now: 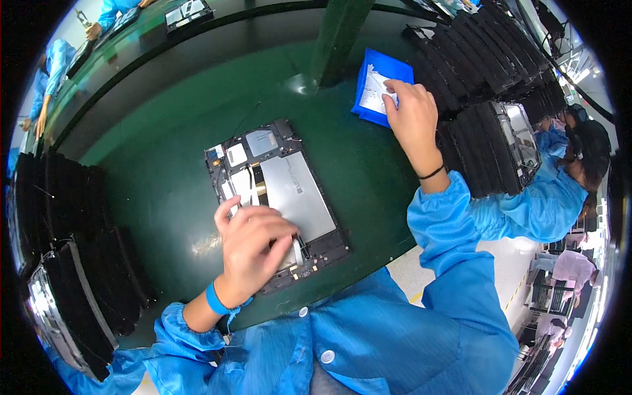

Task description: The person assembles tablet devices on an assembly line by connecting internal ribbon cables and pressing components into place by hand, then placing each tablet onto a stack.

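Observation:
An opened tablet [299, 191] lies on the green table in front of me, its inner side up, with a large silver battery plate, white flat cables and small boards showing. My left hand [253, 243] is over its lower left part. Thumb and index fingertips come together near a flat cable [298, 253] at the lower end, the little finger standing apart; whatever is between the tips is hidden. Farther off to the right, my right hand [413, 117] reaches over a blue bin [366, 112] with white paper [373, 92] inside. Its thumb and index finger are apart, with nothing visible between them.
Stacked black device parts [477, 59] stand at the right behind the bin, and more stacks [79, 210] line the left edge. A green post [339, 43] rises at the far side. Beside me on the right sits a co-worker in a blue sleeve [526, 214].

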Motion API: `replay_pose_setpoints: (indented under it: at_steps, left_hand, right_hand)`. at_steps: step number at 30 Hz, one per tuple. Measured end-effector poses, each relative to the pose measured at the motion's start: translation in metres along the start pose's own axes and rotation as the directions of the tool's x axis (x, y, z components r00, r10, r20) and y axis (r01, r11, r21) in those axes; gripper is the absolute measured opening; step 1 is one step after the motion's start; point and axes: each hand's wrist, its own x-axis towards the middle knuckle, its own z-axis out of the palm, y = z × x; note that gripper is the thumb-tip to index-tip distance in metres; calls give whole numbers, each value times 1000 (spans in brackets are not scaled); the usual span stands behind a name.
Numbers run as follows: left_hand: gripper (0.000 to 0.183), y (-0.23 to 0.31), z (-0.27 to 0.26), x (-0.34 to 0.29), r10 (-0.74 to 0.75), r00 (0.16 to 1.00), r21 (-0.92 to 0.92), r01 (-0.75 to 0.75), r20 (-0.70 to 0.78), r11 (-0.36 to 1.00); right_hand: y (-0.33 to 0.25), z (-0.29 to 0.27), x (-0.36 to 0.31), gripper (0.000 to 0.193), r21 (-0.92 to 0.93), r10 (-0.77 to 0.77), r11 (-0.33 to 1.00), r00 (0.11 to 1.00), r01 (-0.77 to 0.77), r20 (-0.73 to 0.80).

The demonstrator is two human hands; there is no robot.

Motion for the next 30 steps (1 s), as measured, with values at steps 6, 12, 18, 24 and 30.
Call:
replay_pose_setpoints:
  at_steps: [6, 12, 18, 24, 30]
  left_hand:
    - [9, -12, 7, 6, -257, 965, -12, 258, 52, 966]
    - [9, -19, 9, 10, -237, 969, 9, 237, 65, 971]
    - [10, -20, 11, 7, -251, 965, 17, 250, 76, 968]
    - [16, -20, 14, 10, -240, 968, 31, 238, 77, 971]
    - [12, -17, 10, 12, -289, 949, 63, 284, 124, 957]
  right_hand:
    - [-53, -29, -20, 13, 183, -105, 979, 991, 89, 81]
    - [-136, -75, -97, 16, 595, -358, 795, 884, 119, 301]
    - [-147, -77, -114, 20, 579, -284, 812, 914, 69, 290]
    - [-147, -79, -114, 19, 568, -257, 822, 917, 41, 305]
    - [-151, -77, -112, 16, 583, -206, 812, 925, -20, 318]
